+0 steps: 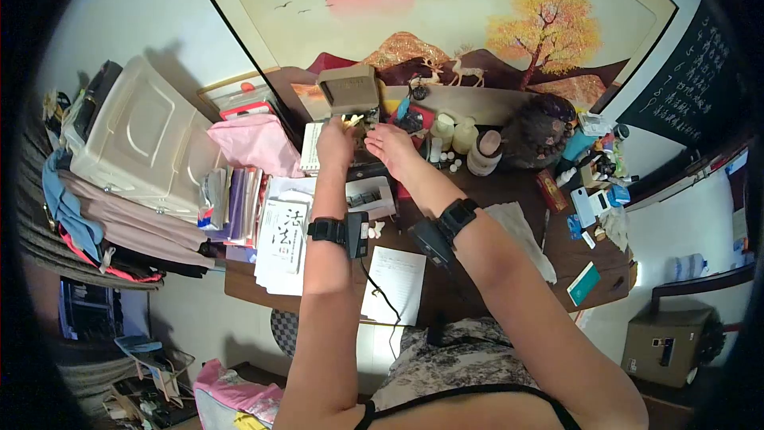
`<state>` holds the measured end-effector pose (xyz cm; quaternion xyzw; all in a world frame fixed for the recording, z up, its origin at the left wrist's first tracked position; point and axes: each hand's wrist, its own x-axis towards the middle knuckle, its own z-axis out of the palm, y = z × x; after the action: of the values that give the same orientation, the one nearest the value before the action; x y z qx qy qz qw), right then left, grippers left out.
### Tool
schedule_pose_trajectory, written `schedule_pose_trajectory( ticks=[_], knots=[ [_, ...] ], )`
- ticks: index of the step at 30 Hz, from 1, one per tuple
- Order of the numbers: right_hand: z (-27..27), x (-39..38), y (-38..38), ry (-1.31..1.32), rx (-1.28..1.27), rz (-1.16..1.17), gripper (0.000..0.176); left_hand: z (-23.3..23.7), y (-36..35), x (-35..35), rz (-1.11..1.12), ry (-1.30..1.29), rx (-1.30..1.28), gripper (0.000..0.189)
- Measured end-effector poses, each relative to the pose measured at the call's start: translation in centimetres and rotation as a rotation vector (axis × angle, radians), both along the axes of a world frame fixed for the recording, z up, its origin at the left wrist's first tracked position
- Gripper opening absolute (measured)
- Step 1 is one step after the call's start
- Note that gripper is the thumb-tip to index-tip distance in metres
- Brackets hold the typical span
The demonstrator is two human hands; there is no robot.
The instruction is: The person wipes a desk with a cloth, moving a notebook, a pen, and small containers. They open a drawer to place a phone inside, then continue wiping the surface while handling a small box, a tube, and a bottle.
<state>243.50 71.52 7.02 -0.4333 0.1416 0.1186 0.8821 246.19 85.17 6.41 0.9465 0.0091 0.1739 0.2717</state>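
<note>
At the near edge of the table (513, 189), low in the centre of the frame, a written sheet (403, 271) lies between the forearms, and a thin black cable (380, 293) hangs from the left wrist's device across it. Crumpled white scraps (376, 230) and a white open box (368, 196) come next, the box between the wrists. A stack of books (282, 237) flanks the left forearm; a pale cloth (521, 231) spreads right of the right one.

Farther in, just above centre, the left hand (336, 143) appears to pinch a small yellow piece (352, 121), which sits at its fingertips and points up and right. Its long axis seems to run across the frame, though it is too small to be sure. The right hand (391, 146) is just right of it, fingers loosely bent leftward; whether that grip holds anything cannot be told. The left hand is the nearer.

Directly beyond the piece stands a brown case (348, 89), lid raised, its interior mostly hidden by the fingers. A white notepad (311, 148) is close on the left; on the right, a dark bundle (411, 120) and pale bottles (464, 136) crowd the side of the right hand. Farthest, a framed painting (446, 20) backs the table across the top.
</note>
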Motion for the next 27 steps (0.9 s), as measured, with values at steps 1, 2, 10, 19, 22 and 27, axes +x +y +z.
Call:
schedule_pose_trajectory(
  ticks=[1,2,10,19,22,27],
  knots=[
    [0.0,0.3,0.2,0.006,0.026,-0.003,0.041,0.1,0.3,0.6,-0.019,0.051,-0.005,0.032],
    [0.0,0.6,0.4,-0.001,0.020,-0.004,0.041,-0.2,0.4,1.3,-0.048,-0.013,-0.022,0.036],
    [-1.0,1.5,0.4,-0.012,0.032,-0.027,0.037,-1.8,0.6,1.7,-0.159,-0.022,-0.206,0.070],
    [-2.8,-1.0,-0.6,0.009,0.085,-0.016,0.036,-3.1,-0.5,-3.3,-0.069,-0.274,-0.300,0.045],
    [-3.4,-3.1,-2.0,0.005,0.147,-0.019,0.032,-3.2,-3.3,-6.7,-0.112,-0.295,-0.432,0.039],
    [-5.1,-7.4,-6.7,0.013,0.103,-0.063,0.025,-3.6,-10.1,-12.7,-0.286,-0.164,-0.433,0.020]
  ],
)
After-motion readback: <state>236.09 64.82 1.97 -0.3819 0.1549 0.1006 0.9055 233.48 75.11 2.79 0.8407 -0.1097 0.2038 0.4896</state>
